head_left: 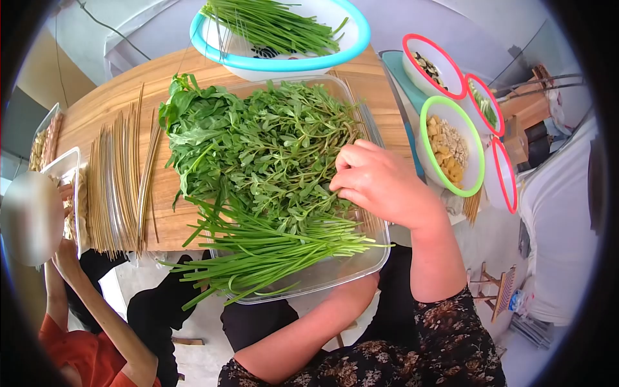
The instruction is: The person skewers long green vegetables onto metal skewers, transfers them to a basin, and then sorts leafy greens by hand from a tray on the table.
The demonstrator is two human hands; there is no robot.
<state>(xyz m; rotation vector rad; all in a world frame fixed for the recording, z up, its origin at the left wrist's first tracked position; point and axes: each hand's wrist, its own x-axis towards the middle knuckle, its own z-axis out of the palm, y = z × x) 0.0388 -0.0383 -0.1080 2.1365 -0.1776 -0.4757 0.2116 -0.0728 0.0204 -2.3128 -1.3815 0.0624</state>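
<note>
A clear plastic tray (303, 288) holds a heap of purslane-like sprigs (284, 142), broad leafy greens (200, 129) and a bundle of garlic chives (277, 248) along its near side. My right hand (377, 180) is at the right edge of the sprigs, fingers curled in a pinch at their stems. How many stems it grips is hidden. From below, my left forearm reaches to the tray's near right corner. My left hand (364, 287) is mostly behind the tray rim, its fingers out of sight.
Wooden skewers (116, 187) lie left on the wooden table (174, 68). A blue-rimmed basin (364, 29) with chives stands behind. Right are a green-rimmed bowl (480, 148) and several red-rimmed ones (461, 61). Another person's hand (64, 255) is by a white-rimmed container (78, 200) at left.
</note>
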